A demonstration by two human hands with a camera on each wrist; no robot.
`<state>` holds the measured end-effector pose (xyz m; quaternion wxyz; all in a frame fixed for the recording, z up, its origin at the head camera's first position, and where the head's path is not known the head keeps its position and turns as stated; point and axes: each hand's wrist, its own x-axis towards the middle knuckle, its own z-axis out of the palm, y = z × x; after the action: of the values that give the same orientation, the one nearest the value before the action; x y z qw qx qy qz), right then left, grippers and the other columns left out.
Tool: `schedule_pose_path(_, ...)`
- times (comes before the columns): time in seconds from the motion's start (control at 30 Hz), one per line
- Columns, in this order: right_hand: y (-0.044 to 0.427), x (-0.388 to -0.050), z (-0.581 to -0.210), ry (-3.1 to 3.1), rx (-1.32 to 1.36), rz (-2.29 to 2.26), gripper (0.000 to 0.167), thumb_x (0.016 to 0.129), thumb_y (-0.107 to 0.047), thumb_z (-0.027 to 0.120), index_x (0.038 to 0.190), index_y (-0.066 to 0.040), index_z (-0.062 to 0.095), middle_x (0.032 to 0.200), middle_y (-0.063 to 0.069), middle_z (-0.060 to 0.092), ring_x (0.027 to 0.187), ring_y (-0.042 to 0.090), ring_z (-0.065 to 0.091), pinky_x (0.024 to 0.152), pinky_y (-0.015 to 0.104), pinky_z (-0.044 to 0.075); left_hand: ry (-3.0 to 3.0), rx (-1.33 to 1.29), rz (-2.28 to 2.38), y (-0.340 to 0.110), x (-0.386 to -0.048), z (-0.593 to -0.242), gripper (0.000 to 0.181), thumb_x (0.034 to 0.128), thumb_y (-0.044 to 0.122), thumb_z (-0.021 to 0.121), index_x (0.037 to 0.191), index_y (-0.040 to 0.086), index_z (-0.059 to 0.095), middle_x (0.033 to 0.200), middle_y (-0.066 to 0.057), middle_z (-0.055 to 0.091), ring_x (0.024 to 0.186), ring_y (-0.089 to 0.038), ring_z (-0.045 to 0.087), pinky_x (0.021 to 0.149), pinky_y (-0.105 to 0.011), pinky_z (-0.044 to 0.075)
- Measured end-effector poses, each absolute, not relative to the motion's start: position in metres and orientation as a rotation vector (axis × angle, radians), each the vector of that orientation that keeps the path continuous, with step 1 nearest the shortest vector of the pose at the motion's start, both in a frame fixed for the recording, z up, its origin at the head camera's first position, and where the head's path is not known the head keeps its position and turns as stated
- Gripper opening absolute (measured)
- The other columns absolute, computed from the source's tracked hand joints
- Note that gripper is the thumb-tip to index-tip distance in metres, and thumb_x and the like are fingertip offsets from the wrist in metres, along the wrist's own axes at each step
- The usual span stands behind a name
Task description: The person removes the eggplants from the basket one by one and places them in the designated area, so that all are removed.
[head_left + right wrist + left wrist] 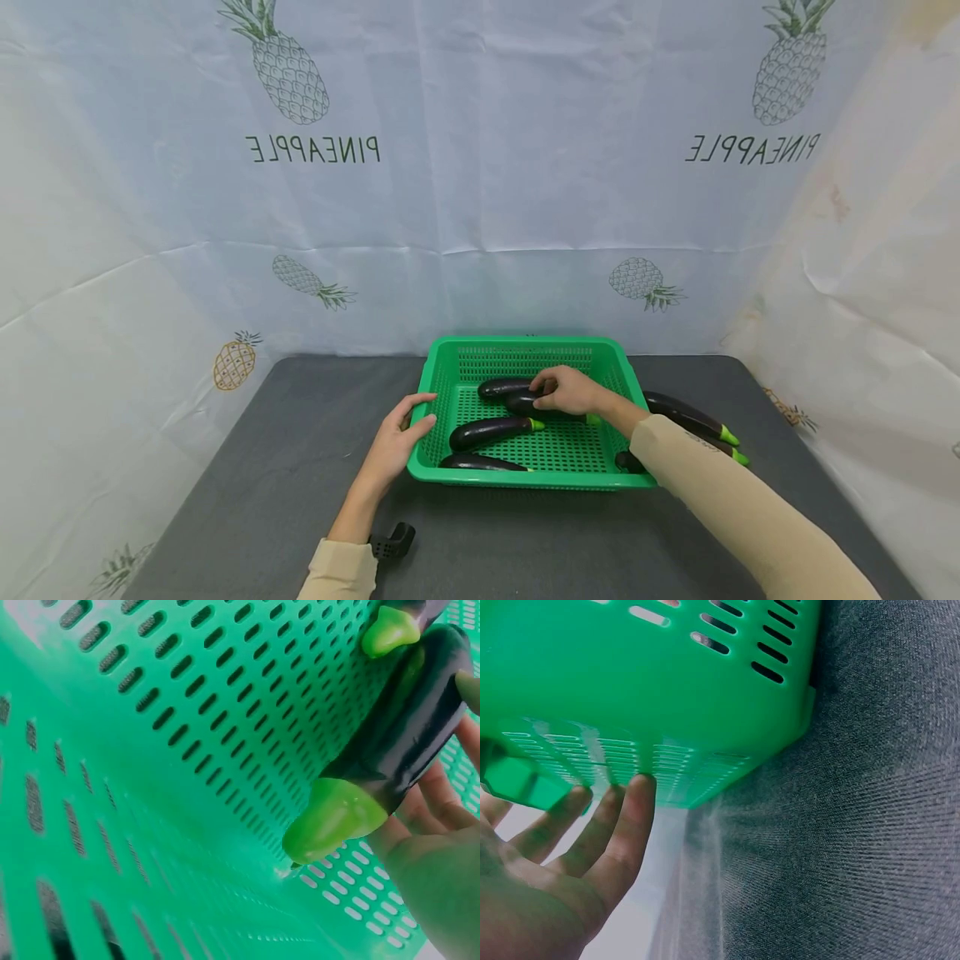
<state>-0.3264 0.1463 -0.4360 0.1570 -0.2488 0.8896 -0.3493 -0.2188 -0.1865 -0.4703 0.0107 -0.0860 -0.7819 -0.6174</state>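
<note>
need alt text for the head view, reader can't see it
A person's right hand grips an eggplant inside a green plastic basket on a dark table, their left hand touching the basket's left side. Other eggplants lie in the basket, and more eggplants lie on the table at right. A pineapple-print cloth hangs behind.
</note>
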Motion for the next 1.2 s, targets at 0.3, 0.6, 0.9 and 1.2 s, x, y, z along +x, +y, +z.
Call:
schedule_pose_path(0.3,0.146,-0.323,-0.424,2.568,-0.694,-0.997,0.028,0.097,-0.021,0.071,0.123,-0.009,0.07,0.112,0.009,0.064,0.101,0.025,0.061,0.083,0.046,0.053,-2.442,-0.26,-1.932,-0.185,-0.221,-0.472,0.044,0.1039,0.033,0.061,0.145,0.018,0.054,0.162,-0.009,0.033,0.155,-0.032,0.017,0.118,-0.063,0.024)
schedule_pose_path(0.6,0.149,-0.319,-0.409,2.558,-0.713,-1.015,0.027,0.097,-0.024,0.071,0.121,-0.01,0.071,0.114,0.008,0.064,0.101,0.024,0.061,0.082,0.043,0.053,-2.444,-0.27,-1.926,-0.187,-0.221,-0.474,0.046,0.1038,0.035,0.061,0.146,0.018,0.053,0.162,-0.008,0.033,0.154,-0.032,0.017,0.118,-0.063,0.025)
schedule_pose_path(0.9,0.155,-0.312,-0.387,2.571,-0.758,-1.047,0.029,0.098,-0.023,0.069,0.124,-0.008,0.07,0.114,0.009,0.066,0.103,0.025,0.063,0.085,0.045,0.054,-2.45,-0.282,-1.927,-0.189,-0.221,-0.473,0.048,0.1038,0.035,0.061,0.146,0.015,0.052,0.163,-0.009,0.032,0.155,-0.033,0.016,0.118,-0.063,0.025)
schedule_pose_path(1.2,0.162,-0.302,-0.366,2.578,-0.786,-1.046,0.03,0.099,-0.021,0.068,0.126,-0.006,0.069,0.114,0.01,0.067,0.102,0.025,0.065,0.087,0.045,0.054,-2.449,-0.285,-1.934,-0.189,-0.221,-0.471,0.048,0.1039,0.033,0.061,0.147,0.014,0.052,0.163,-0.009,0.032,0.155,-0.033,0.016,0.118,-0.063,0.025)
